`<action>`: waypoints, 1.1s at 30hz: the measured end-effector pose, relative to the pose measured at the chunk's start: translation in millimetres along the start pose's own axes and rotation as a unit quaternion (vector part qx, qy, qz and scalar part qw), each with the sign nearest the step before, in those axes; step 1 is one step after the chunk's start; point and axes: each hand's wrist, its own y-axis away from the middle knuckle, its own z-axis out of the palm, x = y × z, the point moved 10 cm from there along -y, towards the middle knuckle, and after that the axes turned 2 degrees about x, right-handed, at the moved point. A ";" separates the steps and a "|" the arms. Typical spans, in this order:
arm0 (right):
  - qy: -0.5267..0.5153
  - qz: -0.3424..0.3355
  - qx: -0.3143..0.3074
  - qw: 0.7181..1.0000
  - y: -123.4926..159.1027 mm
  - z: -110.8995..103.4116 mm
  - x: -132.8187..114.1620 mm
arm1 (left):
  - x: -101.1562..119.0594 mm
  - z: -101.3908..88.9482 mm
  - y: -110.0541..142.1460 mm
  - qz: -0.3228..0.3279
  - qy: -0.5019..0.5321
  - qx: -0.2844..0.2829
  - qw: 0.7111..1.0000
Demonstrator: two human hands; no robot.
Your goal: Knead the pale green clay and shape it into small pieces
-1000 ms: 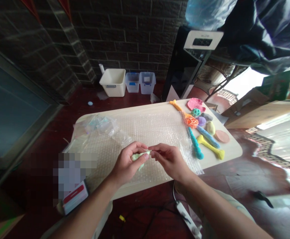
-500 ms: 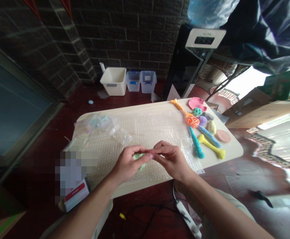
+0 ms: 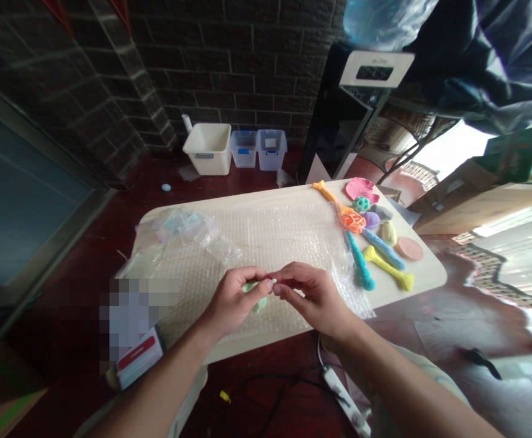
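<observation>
Pale green modelling clay [image 3: 260, 304] is held in my left hand [image 3: 236, 299], closed around it, with part showing below the fingers. My right hand [image 3: 309, 293] meets the left at the fingertips and pinches a small pale bit of the clay there. Both hands are above the bubble wrap [image 3: 284, 234] spread on the table. Right of them lie shaped clay pieces: a teal twisted one [image 3: 360, 263], a yellow bone-like one [image 3: 389, 268], a blue stick [image 3: 383, 249] and an orange piece [image 3: 352, 221] with a netted end.
More clay lumps, among them a pink one [image 3: 361, 190] and a flat peach disc [image 3: 409, 248], sit at the table's right end. Crumpled clear plastic bags [image 3: 193, 231] lie at left. Floor bins [image 3: 209, 149], a water dispenser [image 3: 330, 121] and a power strip [image 3: 346, 398] surround the table.
My right fingertips have shifted slightly and the thumb has come a little away from the left thumb. A small pale tip of clay now shows between the hands.
</observation>
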 end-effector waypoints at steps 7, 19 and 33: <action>0.080 -0.040 0.008 0.996 1.2 -2.0 -14.7 | 8.0 -1.4 0.8 0.026 -0.058 0.005 0.998; 0.062 -0.005 -0.023 0.998 4.9 12.6 -3.5 | 12.6 -2.5 1.9 0.061 -0.080 0.024 0.995; -0.190 0.155 0.040 0.969 -0.7 6.3 31.4 | -2.4 -19.7 -3.2 0.009 -0.041 0.104 0.994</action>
